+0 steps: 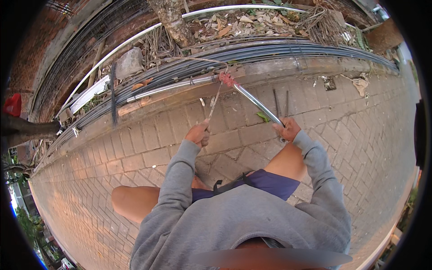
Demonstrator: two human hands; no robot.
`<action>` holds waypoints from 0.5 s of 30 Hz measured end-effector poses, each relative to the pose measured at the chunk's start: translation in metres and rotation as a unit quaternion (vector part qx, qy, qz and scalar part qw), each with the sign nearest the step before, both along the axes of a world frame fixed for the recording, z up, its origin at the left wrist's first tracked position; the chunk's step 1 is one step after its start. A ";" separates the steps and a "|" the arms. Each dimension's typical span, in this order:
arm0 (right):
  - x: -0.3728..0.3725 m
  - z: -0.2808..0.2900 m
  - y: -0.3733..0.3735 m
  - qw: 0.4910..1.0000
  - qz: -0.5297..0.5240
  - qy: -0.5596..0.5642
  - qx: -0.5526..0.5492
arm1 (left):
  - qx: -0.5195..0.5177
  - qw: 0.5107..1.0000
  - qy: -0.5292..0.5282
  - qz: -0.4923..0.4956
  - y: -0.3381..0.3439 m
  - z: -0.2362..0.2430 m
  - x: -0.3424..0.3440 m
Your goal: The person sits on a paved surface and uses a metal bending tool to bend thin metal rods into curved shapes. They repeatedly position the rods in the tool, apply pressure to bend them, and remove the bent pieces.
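Observation:
My right hand [288, 129] is closed round the dark grip of one long silver handle of a bolt cutter [229, 80]. Its red head lies at the kerb, and the other silver handle [171, 88] stretches left along the kerb beside the bars. Between the fingers of my left hand [198, 134] is the near end of a thin metal rod [215, 102], which slants up to the red head. A thin bent length shows beyond the head; whether it is the same rod I cannot tell. The jaws are too small to make out.
Long bundled steel bars [279, 50] run along the kerb [265, 69]. Behind them are a tree trunk [171, 22], a concrete block [129, 62], a white pipe [123, 41] and dry leaves. Two short dark rods [281, 102] lie on the brick paving [355, 130] near my right hand.

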State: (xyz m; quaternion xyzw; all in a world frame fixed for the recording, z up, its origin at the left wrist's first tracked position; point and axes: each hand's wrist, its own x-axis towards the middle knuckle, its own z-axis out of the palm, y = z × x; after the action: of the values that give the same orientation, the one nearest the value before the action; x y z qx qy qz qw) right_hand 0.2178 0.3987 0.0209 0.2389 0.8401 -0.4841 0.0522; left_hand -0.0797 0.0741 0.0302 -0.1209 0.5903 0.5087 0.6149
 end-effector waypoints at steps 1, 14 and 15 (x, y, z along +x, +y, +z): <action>-0.001 -0.002 0.005 1.000 0.002 0.013 0.002 | 0.001 1.000 0.004 -0.001 0.000 0.000 0.000; -0.012 -0.010 0.055 0.995 0.074 -0.018 0.067 | -0.006 1.000 0.013 -0.011 0.001 0.002 -0.001; -0.012 -0.012 0.055 0.995 0.069 -0.028 0.070 | -0.016 1.000 0.020 -0.007 0.001 0.002 -0.001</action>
State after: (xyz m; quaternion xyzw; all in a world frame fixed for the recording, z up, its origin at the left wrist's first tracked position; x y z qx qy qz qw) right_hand 0.2059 0.4535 0.0085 0.1966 0.8845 -0.4128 0.0926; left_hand -0.0803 0.0749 0.0320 -0.1167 0.6113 0.4970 0.6047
